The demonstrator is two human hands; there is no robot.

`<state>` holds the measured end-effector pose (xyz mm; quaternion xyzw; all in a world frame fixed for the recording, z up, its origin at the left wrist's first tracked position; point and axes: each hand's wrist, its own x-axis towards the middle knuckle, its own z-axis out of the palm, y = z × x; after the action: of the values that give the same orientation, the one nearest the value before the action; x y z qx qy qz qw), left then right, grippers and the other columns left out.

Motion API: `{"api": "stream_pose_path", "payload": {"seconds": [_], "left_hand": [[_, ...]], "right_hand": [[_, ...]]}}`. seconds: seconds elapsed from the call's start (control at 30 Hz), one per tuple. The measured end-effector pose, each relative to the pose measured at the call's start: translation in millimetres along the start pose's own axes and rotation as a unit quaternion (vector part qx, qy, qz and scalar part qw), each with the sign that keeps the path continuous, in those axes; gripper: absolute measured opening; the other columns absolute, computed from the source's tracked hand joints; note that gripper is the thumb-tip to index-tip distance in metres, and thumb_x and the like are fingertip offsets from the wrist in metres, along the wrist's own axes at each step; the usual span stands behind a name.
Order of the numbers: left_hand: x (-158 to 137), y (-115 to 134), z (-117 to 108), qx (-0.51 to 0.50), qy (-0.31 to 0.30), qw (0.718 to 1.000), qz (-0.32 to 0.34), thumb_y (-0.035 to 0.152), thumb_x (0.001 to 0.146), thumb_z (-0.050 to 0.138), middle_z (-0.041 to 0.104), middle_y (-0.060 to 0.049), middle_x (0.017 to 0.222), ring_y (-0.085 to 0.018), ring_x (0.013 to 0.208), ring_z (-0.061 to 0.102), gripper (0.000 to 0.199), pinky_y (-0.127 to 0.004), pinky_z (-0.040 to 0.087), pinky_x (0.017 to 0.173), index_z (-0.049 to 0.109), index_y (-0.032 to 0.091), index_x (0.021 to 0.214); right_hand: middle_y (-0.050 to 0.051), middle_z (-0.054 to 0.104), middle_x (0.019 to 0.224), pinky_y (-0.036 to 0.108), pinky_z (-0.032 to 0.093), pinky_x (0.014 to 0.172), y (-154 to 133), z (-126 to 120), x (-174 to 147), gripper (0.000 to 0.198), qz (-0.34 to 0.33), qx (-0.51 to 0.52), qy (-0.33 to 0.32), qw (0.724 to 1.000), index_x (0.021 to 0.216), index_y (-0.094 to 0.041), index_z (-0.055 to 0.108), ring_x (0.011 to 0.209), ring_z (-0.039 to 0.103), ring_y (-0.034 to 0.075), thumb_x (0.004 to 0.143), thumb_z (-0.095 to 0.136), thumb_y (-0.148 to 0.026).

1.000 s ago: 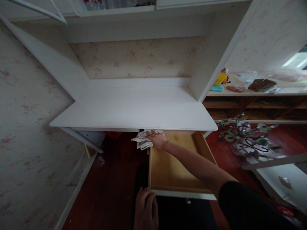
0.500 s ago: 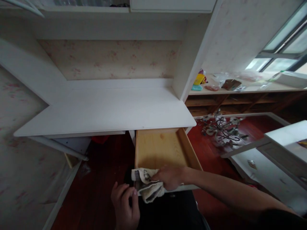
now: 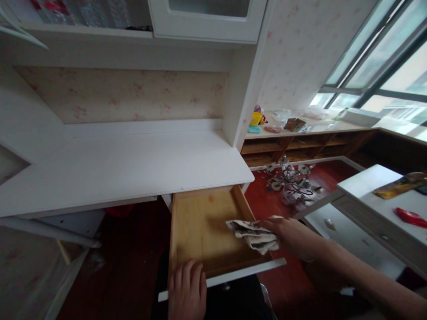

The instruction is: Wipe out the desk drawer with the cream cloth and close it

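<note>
A wooden drawer [image 3: 200, 222] with a white front stands pulled out under the white desk [image 3: 150, 160]; nothing lies on its bare bottom. My left hand [image 3: 187, 289] rests over the drawer's front panel near the left corner, fingers hooked over the edge. In my right hand [image 3: 290, 231] is a crumpled cream rag [image 3: 255, 235] with dark markings, closed in the fingers. The rag is at the drawer's right side wall, partly covering it. My right thumb and palm are hidden from above.
A dismantled chandelier [image 3: 293, 182] lies on the red floor to the right. Beyond it, a low wooden shelf [image 3: 280, 133] bears plastic bags and a yellow container. A white cabinet [image 3: 363, 186] stands at the right. Overhead is a cupboard door [image 3: 207, 26].
My right hand has carried the rag from the drawer's front left to its right side. My left hand has come onto the drawer front. The view has turned right.
</note>
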<state>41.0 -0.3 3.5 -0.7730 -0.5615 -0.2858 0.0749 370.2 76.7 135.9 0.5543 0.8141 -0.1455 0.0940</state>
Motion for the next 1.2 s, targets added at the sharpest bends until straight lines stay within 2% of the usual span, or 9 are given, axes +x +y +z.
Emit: {"api": "stream_pose_path", "payload": {"seconds": [0.13,0.3,0.53,0.67,0.83,0.93,1.03,1.1,1.2], "left_hand": [[-1.1,-3.0,-1.3,-0.002,-0.011,1.000,0.011,0.022,0.087,0.047,0.063,-0.005,0.098,-0.021,0.090,0.055,0.018,-0.038,0.039,0.080,0.064,0.022,0.090],[-6.2,-10.3,8.0,-0.005,-0.004,0.999,0.034,0.018,0.084,0.050,0.064,-0.004,0.094,-0.021,0.088,0.055,0.014,-0.038,0.038,0.083,0.064,0.022,0.083],[-7.9,-12.1,20.7,-0.011,0.040,0.999,0.022,0.018,0.083,0.050,0.065,-0.003,0.088,-0.021,0.085,0.054,0.014,-0.037,0.039,0.080,0.063,0.021,0.080],[-3.0,-7.9,13.6,-0.051,0.062,0.997,0.007,0.018,0.086,0.045,0.064,-0.004,0.086,-0.020,0.084,0.054,0.019,-0.037,0.040,0.080,0.063,0.020,0.079],[-6.7,-12.2,-5.3,-0.073,0.060,0.995,0.031,0.027,0.084,0.052,0.063,-0.006,0.092,-0.021,0.092,0.055,0.015,-0.041,0.039,0.091,0.066,0.022,0.089],[-13.5,-33.9,-14.8,-0.036,0.070,0.993,0.089,0.043,0.074,0.064,0.062,-0.007,0.095,-0.022,0.092,0.055,0.028,-0.049,0.032,0.101,0.067,0.023,0.094],[-18.6,-64.2,-20.1,0.032,0.035,0.987,0.152,0.050,0.068,0.069,0.060,-0.008,0.101,-0.023,0.096,0.055,0.045,-0.053,0.025,0.107,0.066,0.023,0.104],[-19.3,-80.5,-21.8,0.066,0.009,0.985,0.157,0.049,0.068,0.069,0.059,-0.009,0.106,-0.024,0.099,0.054,0.050,-0.054,0.022,0.109,0.064,0.023,0.111],[-14.0,-91.1,-23.1,0.078,-0.024,0.988,0.134,0.053,0.068,0.068,0.057,-0.010,0.114,-0.027,0.107,0.051,0.058,-0.056,0.020,0.110,0.061,0.023,0.118]], "right_hand": [[0.009,0.057,0.126,0.038,0.037,0.100,7.6,36.8,11.3,0.042,-0.098,0.005,-0.017,0.995,0.112,-0.026,0.059,0.122,0.048,0.023,0.079,0.040,-0.008],[0.006,0.043,0.142,0.046,0.025,0.109,51.3,85.7,50.4,0.063,-0.132,-0.032,-0.030,0.990,0.129,-0.027,0.049,0.138,0.023,0.021,0.073,0.039,0.000],[0.011,0.039,0.144,0.054,0.039,0.098,63.3,63.7,157.5,0.051,-0.079,-0.091,0.044,0.992,0.123,-0.018,0.053,0.137,0.023,0.030,0.077,0.040,-0.001],[0.013,0.033,0.147,0.054,0.047,0.087,53.7,58.8,182.5,0.047,-0.025,-0.080,0.067,0.994,0.123,-0.019,0.053,0.135,0.024,0.033,0.082,0.036,-0.003],[0.012,0.038,0.144,0.048,0.043,0.095,46.7,62.9,151.9,0.051,-0.024,-0.058,0.055,0.997,0.125,-0.017,0.051,0.134,0.028,0.032,0.077,0.041,-0.002],[0.014,0.044,0.139,0.043,0.045,0.090,38.9,68.4,105.6,0.056,-0.034,-0.025,0.029,0.999,0.130,-0.021,0.048,0.125,0.044,0.032,0.075,0.047,-0.007],[0.013,0.054,0.129,0.040,0.048,0.080,29.3,76.1,48.4,0.055,0.018,0.039,0.008,0.999,0.131,-0.026,0.048,0.099,0.063,0.030,0.077,0.049,-0.016],[0.010,0.063,0.117,0.038,0.048,0.080,25.3,80.3,13.4,0.054,0.050,0.104,0.008,0.993,0.130,-0.028,0.049,0.095,0.065,0.029,0.076,0.052,-0.020],[0.007,0.068,0.107,0.032,0.048,0.081,26.0,82.6,-23.2,0.046,0.118,0.247,0.075,0.959,0.123,-0.026,0.054,0.095,0.064,0.025,0.077,0.053,-0.029]]}}
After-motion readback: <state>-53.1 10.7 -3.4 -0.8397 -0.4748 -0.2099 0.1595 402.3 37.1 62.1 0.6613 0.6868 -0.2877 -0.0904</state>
